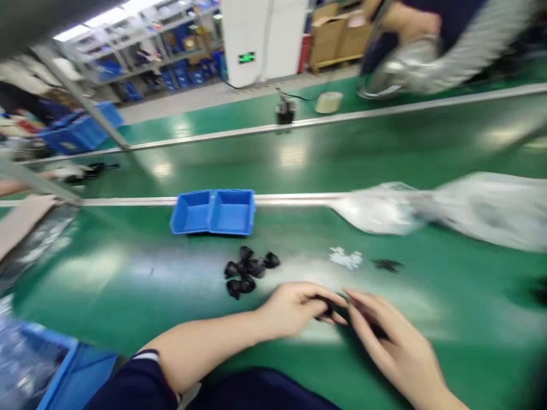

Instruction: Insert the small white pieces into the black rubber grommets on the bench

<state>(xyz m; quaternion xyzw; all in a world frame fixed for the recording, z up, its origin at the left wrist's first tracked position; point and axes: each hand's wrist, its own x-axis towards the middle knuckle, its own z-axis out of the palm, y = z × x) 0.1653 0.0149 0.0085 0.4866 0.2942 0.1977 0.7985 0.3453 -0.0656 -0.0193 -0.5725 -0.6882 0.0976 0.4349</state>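
My left hand (pixel 288 310) is closed around a small black part (pixel 328 308), which sits between thumb and fingers and is partly covered by them. My right hand (pixel 395 344) comes in from the lower right, its fingertips drawn together against the left fingertips. Something dark shows under its curled fingers, too blurred to name. To the left of my hands lies a loose group of black rounded parts (pixel 247 267). Beyond the right hand are a small heap of white pieces (pixel 345 257) and a few thin black pieces (pixel 387 265).
Two joined blue bins (pixel 232 212) stand by the pale rail behind the black parts. Clear plastic bags (pixel 384 208) lie at the right back. A blue crate (pixel 55 364) holds plastic bags at lower left. Across the green bench (pixel 128 273), another person's arm (pixel 414 23) is visible near a ribbed hose.
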